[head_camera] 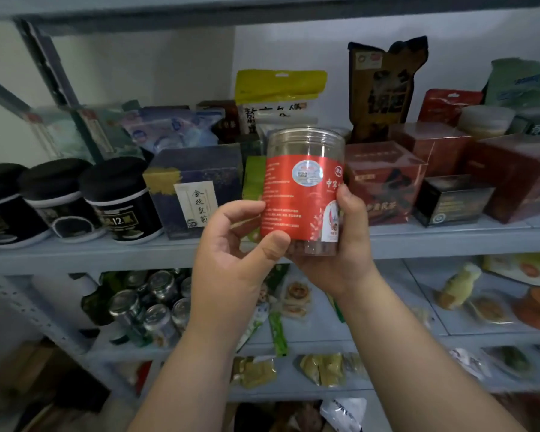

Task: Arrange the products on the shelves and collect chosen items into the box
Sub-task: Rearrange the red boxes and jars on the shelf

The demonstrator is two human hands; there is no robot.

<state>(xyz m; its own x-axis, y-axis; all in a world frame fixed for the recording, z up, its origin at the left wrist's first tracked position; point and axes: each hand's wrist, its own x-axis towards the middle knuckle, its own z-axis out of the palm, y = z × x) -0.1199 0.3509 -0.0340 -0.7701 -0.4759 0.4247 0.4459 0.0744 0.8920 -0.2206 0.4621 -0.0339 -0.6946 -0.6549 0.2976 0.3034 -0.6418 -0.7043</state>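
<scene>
Head view: both hands hold a clear jar (304, 191) with a red label upright before the shelf (106, 255). Left hand (231, 247) pinches its lower left side; right hand (343, 244) wraps round its base and right side. Black tubs (119, 201) stand left on the shelf.

the shelf (449, 241) is packed across by black tins (119, 201), a navy box (197, 169) and red boxes (384, 182), with pouches (278, 88) behind and a jar (303, 188) held before the middle, so free room is left chiefly above the tins, crossed by a slanted brace (53, 63).
</scene>
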